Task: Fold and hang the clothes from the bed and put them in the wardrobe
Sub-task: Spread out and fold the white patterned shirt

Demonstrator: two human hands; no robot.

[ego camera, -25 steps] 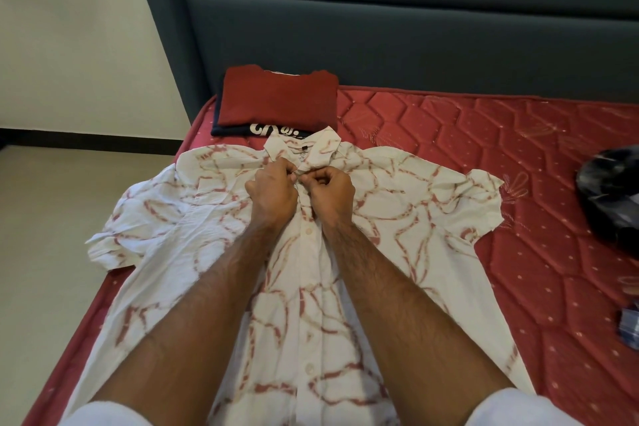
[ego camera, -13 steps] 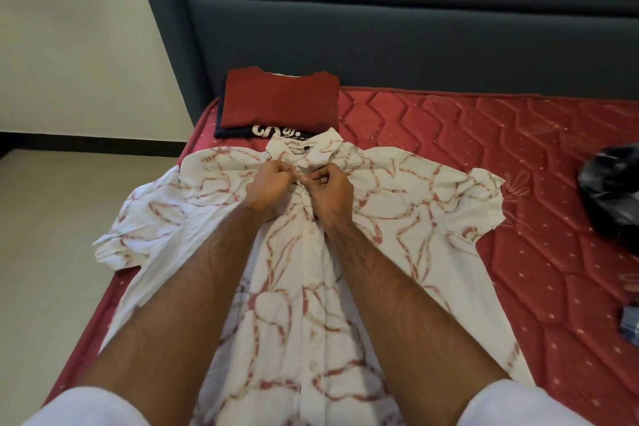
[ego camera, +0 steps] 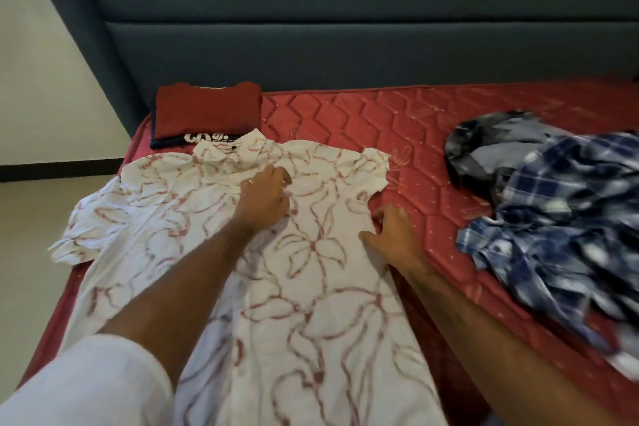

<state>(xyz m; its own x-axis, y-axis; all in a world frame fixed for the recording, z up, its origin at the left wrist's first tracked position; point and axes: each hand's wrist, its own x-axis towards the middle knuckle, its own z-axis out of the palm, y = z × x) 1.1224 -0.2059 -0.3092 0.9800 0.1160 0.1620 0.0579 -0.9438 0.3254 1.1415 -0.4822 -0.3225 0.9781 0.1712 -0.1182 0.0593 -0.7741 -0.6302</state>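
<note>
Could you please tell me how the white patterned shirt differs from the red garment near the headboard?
The white patterned shirt lies spread open at full length; the red garment is folded into a compact rectangle. The shirt is white with red line patterns, the garment plain red. The left hand rests on the shirt; nothing touches the garment. Both lie on the mattress.

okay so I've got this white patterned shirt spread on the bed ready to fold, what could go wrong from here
The white patterned shirt has its left sleeve and hem hanging past the mattress edge, so it may slide toward the floor. The folded red shirt lies right by the collar and could get nudged. The blue plaid shirt heap sits near your right hand, so a wide fold might snag it.
</note>
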